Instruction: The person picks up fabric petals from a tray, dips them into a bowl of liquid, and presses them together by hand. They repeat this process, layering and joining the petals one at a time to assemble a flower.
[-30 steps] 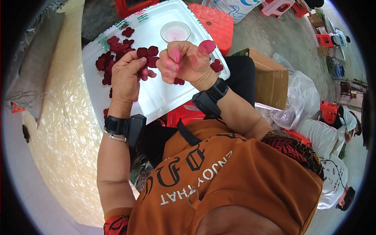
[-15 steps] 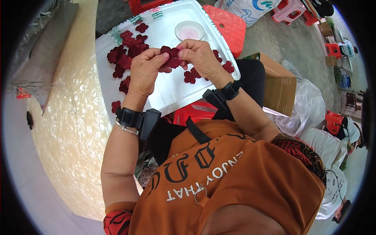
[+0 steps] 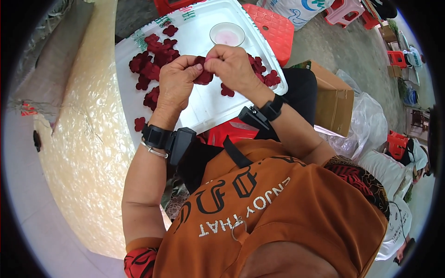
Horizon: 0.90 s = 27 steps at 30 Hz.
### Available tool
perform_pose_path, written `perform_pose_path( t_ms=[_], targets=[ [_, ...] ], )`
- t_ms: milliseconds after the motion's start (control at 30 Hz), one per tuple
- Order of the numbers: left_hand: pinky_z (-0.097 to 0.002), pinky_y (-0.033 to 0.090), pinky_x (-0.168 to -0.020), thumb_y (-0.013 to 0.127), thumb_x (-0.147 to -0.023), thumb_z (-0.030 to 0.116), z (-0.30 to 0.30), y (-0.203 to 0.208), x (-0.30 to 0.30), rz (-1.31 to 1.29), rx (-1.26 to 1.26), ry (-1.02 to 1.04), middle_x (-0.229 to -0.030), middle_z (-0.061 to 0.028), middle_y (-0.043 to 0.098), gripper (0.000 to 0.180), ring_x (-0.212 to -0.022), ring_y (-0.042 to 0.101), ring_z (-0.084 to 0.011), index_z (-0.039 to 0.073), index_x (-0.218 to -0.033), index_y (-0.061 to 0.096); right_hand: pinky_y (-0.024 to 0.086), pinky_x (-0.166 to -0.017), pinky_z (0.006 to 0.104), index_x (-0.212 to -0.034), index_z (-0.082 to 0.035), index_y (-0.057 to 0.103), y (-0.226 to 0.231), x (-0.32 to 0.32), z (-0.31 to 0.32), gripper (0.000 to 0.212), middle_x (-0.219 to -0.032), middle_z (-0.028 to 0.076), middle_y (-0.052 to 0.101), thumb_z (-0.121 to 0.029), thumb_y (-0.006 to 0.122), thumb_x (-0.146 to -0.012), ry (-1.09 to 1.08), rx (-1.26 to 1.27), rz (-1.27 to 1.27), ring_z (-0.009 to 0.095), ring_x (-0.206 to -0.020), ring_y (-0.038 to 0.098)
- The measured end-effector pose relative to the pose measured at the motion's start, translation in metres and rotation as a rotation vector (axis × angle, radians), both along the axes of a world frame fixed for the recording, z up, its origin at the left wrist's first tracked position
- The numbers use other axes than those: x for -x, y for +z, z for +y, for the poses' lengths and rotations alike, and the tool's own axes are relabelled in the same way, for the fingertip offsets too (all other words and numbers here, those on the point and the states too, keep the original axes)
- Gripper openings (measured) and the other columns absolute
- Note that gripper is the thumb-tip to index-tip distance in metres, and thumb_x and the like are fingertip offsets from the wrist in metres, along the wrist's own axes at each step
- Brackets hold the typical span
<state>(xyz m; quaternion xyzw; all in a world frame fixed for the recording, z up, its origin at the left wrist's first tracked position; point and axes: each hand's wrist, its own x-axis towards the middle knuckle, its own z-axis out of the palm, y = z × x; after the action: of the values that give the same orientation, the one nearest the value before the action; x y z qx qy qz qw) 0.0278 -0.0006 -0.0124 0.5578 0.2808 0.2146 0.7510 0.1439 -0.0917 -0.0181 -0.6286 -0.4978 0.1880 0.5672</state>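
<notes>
Dark red flower-shaped petals (image 3: pixel 204 78) are pinched between the thumb and fingers of my left hand (image 3: pixel 178 85). My right hand (image 3: pixel 233 69) is closed at their upper right edge, its fingertips pressed together on the petals and covering part of them. Both hands are above a white foam tray (image 3: pixel 208 111). More dark red petal pieces (image 3: pixel 149 71) lie heaped on the tray to the left of my hands. A smaller group of petals (image 3: pixel 272 78) lies to the right, partly behind my right hand. Beyond my hands stands a small clear bowl (image 3: pixel 227 34) with pinkish contents.
A red plastic stool (image 3: pixel 273 30) is beyond the tray's right side. To the right, an open cardboard box (image 3: pixel 334 106) stands beside clear plastic wrapping (image 3: pixel 368 120). A shiny cream-coloured surface (image 3: pixel 83 162) extends along the left. White sacks (image 3: pixel 296 11) lie at the back.
My right hand has turned and moved slightly left over the petals, which now show less between my hands. My left hand still holds them.
</notes>
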Motion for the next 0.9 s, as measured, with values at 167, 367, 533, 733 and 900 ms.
perform_pose_path(
  t_ms=[167,367,533,733,900],
  targets=[
    [-0.0258,0.053,-0.06,0.053,-0.082,-0.004,-0.002,-0.006,0.002,-0.035,0.04,0.015,-0.08,-0.01,0.062,0.013,-0.066,0.061,-0.016,-0.006,-0.092,0.06,0.044,-0.053,0.0224,-0.073,0.003,0.059,0.005,0.003,-0.004,0.011,-0.06,0.004,0.057,-0.008,0.057,-0.073,-0.043,0.047,0.067,0.008,-0.056,0.053],
    [-0.0287,0.053,-0.058,0.052,-0.083,-0.003,-0.01,-0.005,0.001,-0.032,0.063,0.012,-0.08,-0.011,0.062,0.012,-0.067,0.06,-0.017,-0.008,-0.091,0.06,0.043,-0.053,0.0228,-0.074,0.002,0.059,-0.017,-0.004,0.0,0.012,-0.06,0.004,0.057,-0.01,0.057,-0.074,-0.098,0.049,0.06,0.008,-0.055,0.051],
    [-0.0295,0.053,-0.055,0.051,-0.084,-0.002,0.006,-0.001,-0.004,-0.051,0.086,0.061,-0.076,-0.0109,0.06,0.01,-0.064,0.059,-0.0166,-0.008,-0.086,0.058,0.043,-0.052,0.0238,-0.075,0.001,0.058,-0.016,-0.005,0.007,0.012,-0.059,0.005,0.057,-0.01,0.056,-0.074,-0.118,0.037,0.02,0.009,-0.055,0.051],
    [-0.0236,0.047,-0.056,0.053,-0.081,0.0,0.006,-0.004,-0.004,0.115,-0.264,0.094,-0.073,-0.0052,0.059,0.007,-0.06,0.054,-0.0104,-0.004,-0.085,0.057,0.044,-0.054,0.032,-0.073,0.0,0.056,-0.015,-0.001,0.004,0.01,-0.062,0.013,0.057,-0.011,0.055,-0.074,-0.122,0.048,-0.11,0.022,-0.056,0.056],
    [-0.0212,0.044,-0.057,0.052,-0.083,-0.002,-0.004,-0.025,0.003,0.09,-0.231,0.052,-0.076,-0.0017,0.057,0.008,-0.065,0.052,-0.008,-0.001,-0.09,0.056,0.043,-0.052,0.0312,-0.073,0.0,0.056,-0.04,-0.005,0.006,0.01,-0.06,0.013,0.056,-0.01,0.055,-0.073,-0.157,0.079,-0.027,0.02,-0.054,0.055]
  ],
)
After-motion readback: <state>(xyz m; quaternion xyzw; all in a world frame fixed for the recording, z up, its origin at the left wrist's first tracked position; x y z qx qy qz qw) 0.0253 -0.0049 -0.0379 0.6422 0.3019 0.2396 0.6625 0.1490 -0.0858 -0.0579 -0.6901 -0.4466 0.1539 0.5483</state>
